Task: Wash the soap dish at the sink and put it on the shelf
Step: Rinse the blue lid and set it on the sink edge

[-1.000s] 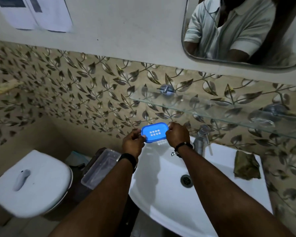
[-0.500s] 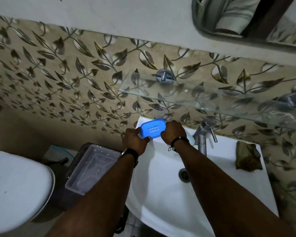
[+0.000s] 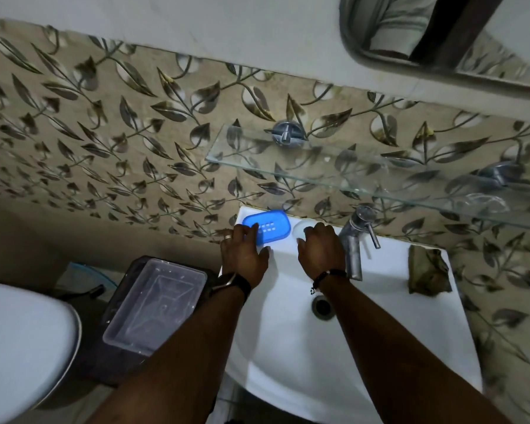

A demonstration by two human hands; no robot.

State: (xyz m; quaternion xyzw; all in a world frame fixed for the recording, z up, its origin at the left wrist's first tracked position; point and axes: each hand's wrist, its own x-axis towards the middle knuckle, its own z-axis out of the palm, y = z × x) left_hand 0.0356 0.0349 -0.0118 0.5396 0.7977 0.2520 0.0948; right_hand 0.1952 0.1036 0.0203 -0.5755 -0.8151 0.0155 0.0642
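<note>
- i see the dish (image 3: pixel 273 228) lying flat on the sink's (image 3: pixel 380 332) back ledge, at its 11 o'clock corner.
- left hand (image 3: pixel 244 255): straight fingers laid on the dish's near-left edge, gripping nothing.
- right hand (image 3: pixel 320 252): at the dish's 3 o'clock, fingers relaxed on the ledge, empty.
- tap (image 3: pixel 354 240) stands close at that hand's 3 o'clock.
- glass shelf (image 3: pixel 364 175) hangs at 12 o'clock, over the tap.
- cloth (image 3: pixel 427 270) at the sink's 2 o'clock; tub (image 3: pixel 156 304) and toilet (image 3: pixel 22 347) at 9.
</note>
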